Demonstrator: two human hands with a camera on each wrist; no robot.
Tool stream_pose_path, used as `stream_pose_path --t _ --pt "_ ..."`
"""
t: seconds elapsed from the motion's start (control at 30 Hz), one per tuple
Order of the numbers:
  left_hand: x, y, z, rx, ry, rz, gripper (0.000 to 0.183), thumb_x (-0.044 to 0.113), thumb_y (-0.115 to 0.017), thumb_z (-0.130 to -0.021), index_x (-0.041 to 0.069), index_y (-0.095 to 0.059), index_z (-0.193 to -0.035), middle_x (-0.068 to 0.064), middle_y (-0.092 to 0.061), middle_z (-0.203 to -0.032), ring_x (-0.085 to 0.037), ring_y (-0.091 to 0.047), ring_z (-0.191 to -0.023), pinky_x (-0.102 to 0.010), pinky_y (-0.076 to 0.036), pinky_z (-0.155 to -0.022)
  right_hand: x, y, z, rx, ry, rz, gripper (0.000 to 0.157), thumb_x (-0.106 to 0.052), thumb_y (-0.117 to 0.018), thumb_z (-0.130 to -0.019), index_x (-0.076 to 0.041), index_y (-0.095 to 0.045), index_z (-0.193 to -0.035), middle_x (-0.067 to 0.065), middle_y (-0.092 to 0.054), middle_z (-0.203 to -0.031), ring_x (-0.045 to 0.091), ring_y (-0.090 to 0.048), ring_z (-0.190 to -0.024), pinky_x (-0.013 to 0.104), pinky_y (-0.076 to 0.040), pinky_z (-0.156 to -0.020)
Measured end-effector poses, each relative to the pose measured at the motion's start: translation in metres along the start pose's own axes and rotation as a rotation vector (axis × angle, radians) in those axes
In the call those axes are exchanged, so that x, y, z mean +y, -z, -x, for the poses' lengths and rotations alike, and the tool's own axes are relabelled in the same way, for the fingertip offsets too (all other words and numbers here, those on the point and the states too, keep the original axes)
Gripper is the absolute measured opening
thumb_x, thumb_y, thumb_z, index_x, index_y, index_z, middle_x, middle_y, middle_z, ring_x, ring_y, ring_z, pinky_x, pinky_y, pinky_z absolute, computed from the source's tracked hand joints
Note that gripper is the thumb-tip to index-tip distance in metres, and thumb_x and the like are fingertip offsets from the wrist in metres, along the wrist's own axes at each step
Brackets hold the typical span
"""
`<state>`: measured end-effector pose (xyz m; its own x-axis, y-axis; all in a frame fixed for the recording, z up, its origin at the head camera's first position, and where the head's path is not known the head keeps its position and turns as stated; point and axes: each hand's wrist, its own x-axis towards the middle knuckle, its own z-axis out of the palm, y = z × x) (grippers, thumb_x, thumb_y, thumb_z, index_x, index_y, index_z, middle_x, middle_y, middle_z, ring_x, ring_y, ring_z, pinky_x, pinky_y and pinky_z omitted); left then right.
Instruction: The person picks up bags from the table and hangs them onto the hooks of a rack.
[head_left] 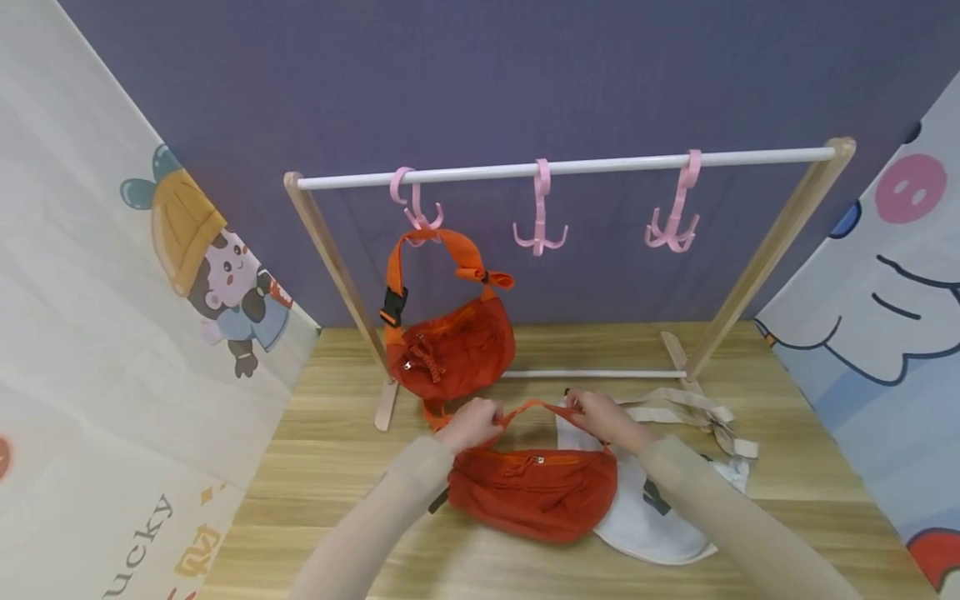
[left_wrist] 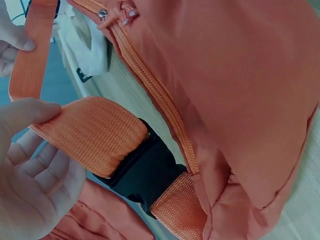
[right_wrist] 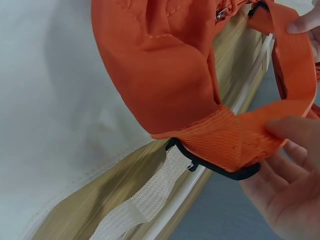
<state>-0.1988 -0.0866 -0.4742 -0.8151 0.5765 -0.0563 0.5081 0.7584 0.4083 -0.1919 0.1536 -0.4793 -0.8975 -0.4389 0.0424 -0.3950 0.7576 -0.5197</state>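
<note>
An orange-red waist bag (head_left: 536,496) is low in the middle of the head view, its zipper side facing up. My left hand (head_left: 474,423) pinches its orange strap (left_wrist: 90,127) between thumb and fingers, near a black buckle (left_wrist: 145,170). At the strap's other end, my right hand (head_left: 600,415) grips the webbing (right_wrist: 265,130) close to the bag's corner. Between both hands the strap arches up in a loop. A second orange-red bag (head_left: 468,346) hangs by its strap from the left pink hook (head_left: 423,217), behind my left hand.
A rack with a white bar (head_left: 480,172) and wooden legs stands at the back. Two more pink hooks, a middle one (head_left: 540,221) and a right one (head_left: 675,221), hang from it. A white bag (head_left: 652,529) with a cream strap (head_left: 675,400) lies on the wooden table (head_left: 330,467), partly under my right arm.
</note>
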Motion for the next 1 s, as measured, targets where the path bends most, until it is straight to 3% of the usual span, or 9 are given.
stream_pose_path --t 0.17,0.4,0.6,1.0 --pt "0.002 0.003 0.005 0.055 -0.007 0.027 0.011 0.008 -0.063 -0.077 0.009 -0.053 -0.071 0.003 -0.049 -0.063 -0.008 -0.041 -0.056 -0.021 -0.035 -0.052 -0.004 0.004 0.006 0.071 0.01 -0.049 0.009 0.001 -0.061 -0.077 -0.004 -0.057 -0.083 0.006 -0.061 -0.076 0.018 -0.058 -0.069 0.024 -0.045 -0.056" --pt "0.004 0.012 0.013 0.149 -0.021 0.058 0.004 0.006 -0.062 -0.075 0.007 -0.059 -0.077 0.0 -0.058 -0.069 -0.01 -0.051 -0.06 -0.022 -0.042 -0.056 -0.01 0.009 0.011 0.148 -0.012 -0.096 0.009 -0.004 -0.062 -0.079 -0.007 -0.055 -0.084 0.003 -0.061 -0.075 0.012 -0.055 -0.062 0.02 -0.041 -0.047" --pt "0.006 0.023 0.017 0.242 -0.046 0.073 0.007 0.005 -0.063 -0.074 0.008 -0.057 -0.076 0.0 -0.058 -0.07 -0.01 -0.053 -0.06 -0.022 -0.042 -0.055 -0.018 0.016 0.015 0.225 0.023 -0.106 0.009 -0.004 -0.061 -0.08 -0.007 -0.056 -0.086 0.003 -0.061 -0.077 0.014 -0.058 -0.066 0.022 -0.046 -0.054" --pt "0.01 0.044 0.025 0.341 -0.096 0.032 0.01 0.004 -0.064 -0.073 0.009 -0.055 -0.075 0.001 -0.055 -0.071 -0.01 -0.051 -0.063 -0.02 -0.041 -0.056 -0.034 0.028 0.021 0.234 0.018 -0.096 0.014 -0.005 -0.058 -0.081 -0.006 -0.06 -0.095 0.004 -0.062 -0.086 0.016 -0.057 -0.072 0.022 -0.045 -0.055"
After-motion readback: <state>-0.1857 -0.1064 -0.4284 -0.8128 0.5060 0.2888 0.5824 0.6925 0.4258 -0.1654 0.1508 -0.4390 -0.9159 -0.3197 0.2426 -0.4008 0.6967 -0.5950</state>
